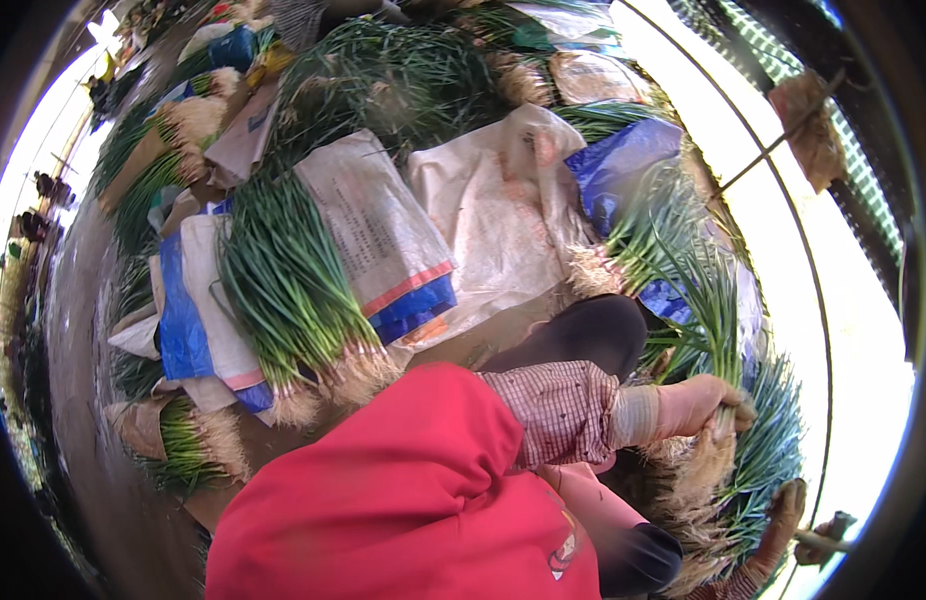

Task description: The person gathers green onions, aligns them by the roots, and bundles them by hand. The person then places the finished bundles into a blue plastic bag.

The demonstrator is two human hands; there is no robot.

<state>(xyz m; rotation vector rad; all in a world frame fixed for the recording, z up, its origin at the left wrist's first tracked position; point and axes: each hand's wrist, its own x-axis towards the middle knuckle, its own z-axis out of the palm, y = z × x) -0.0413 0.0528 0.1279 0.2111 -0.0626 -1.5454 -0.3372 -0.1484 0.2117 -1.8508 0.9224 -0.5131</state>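
Note:
At the right, my left hand [722, 405] is shut around the lower stems of a bunch of green onion plants [718, 341]. The bunch's green leaves point up, and its pale roots hang below my fist. Beneath it lies a heap of loose green onions [767, 427], roots towards me and leaves towards the right. My right hand [787, 502] is at the heap's lower right edge, beside the leaf tips; its grip is not clear. Another rooted bunch [620, 259] rests on a blue plastic sheet beyond my knee [609, 330].
Left of centre, a large green onion bunch [294, 277] lies beside a printed woven sack [373, 217]. A pale sack [500, 217] covers the middle. More bunches [185, 442] line the left, with a big leafy pile [388, 75] beyond. A wooden stick [778, 142] stands at right.

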